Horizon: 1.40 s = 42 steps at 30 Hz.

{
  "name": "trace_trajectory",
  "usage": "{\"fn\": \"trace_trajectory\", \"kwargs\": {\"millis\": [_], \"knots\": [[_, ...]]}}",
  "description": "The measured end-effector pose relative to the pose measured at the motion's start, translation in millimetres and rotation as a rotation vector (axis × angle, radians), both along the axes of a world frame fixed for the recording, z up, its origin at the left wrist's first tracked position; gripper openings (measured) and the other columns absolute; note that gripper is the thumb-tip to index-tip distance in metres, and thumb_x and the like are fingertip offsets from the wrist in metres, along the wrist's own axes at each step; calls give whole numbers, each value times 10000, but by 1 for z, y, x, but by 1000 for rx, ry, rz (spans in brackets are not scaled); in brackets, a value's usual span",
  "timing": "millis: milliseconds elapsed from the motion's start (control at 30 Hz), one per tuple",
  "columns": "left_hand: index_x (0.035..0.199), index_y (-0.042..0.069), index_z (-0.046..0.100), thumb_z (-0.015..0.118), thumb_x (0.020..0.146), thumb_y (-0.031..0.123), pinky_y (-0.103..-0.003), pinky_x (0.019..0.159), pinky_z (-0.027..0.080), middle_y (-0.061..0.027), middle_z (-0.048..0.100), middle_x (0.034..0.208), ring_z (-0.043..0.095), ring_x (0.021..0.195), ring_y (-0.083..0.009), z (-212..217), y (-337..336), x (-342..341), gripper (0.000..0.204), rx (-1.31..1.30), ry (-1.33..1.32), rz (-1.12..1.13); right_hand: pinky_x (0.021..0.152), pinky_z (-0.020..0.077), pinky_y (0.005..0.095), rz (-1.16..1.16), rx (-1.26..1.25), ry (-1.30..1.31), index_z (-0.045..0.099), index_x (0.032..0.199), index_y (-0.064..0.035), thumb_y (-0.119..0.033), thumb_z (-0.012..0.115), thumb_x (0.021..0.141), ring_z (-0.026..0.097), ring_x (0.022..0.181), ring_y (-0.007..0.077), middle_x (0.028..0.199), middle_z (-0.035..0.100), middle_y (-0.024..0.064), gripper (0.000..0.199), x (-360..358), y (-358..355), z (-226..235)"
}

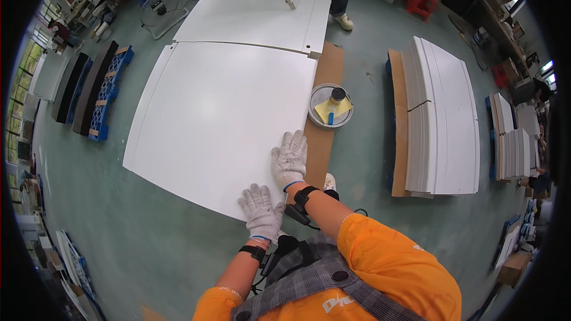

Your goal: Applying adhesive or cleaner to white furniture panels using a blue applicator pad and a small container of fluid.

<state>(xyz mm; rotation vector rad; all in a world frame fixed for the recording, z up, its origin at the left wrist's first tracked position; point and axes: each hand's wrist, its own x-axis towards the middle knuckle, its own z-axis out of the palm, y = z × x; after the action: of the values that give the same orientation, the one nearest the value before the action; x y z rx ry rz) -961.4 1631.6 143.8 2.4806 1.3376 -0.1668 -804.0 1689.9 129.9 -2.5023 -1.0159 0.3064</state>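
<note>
**Chipped edge possible on near white panel (pixel 208 125)**

The panel is laid flat against a second panel (pixel 250 12). By left hand (pixel 260 209) and right hand (pixel 289 159), fingers released and extended, its near right corner is covered; edges could be chipped by uneven pushing.

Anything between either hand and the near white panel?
Nothing visible except the gloves: left hand and right hand rest on the near white panel, by its near right corner. The round grey tub stands beside its right edge, off both hands.
</note>
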Motion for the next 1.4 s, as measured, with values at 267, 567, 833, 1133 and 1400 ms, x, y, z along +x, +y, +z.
{"fn": "trace_trajectory", "kwargs": {"millis": [267,567,833,1133,1400], "knots": [[1433,24,288,485,864,514,-510,1141,7,-213,175,1515,95,1407,-404,2,26,-73,776,-7,-17,-119,1152,11,505,352,-102,-181,331,1395,4,-323,393,911,138,1404,384,1482,242,235,587,-37,-25,3],[1448,10,231,419,891,511,-506,1143,22,-203,152,1525,99,1410,-389,15,133,-128,773,68,215,311,1161,65,482,528,-29,-185,374,1360,7,-300,440,888,204,1379,392,1448,293,251,567,-39,-19,9],[1460,57,229,385,914,496,-494,1147,7,-160,128,1541,59,1425,-357,6,198,-25,718,29,118,-99,1156,64,491,516,-51,-151,403,1348,-10,-315,434,878,218,1377,389,1435,321,246,561,-30,-15,15],[1461,163,277,362,925,512,-493,1149,-8,-137,143,1542,62,1424,-358,7,331,29,645,115,-19,-343,1154,87,499,487,-150,-105,434,1322,-32,-315,475,861,218,1375,387,1424,337,229,542,-37,-15,30],[1467,151,259,333,950,474,-491,1148,19,-143,134,1543,75,1420,-362,1,371,31,615,177,51,-221,1164,72,479,483,-192,-59,426,1348,-77,-365,420,910,227,1382,352,1432,341,203,524,-29,-19,30]]}}
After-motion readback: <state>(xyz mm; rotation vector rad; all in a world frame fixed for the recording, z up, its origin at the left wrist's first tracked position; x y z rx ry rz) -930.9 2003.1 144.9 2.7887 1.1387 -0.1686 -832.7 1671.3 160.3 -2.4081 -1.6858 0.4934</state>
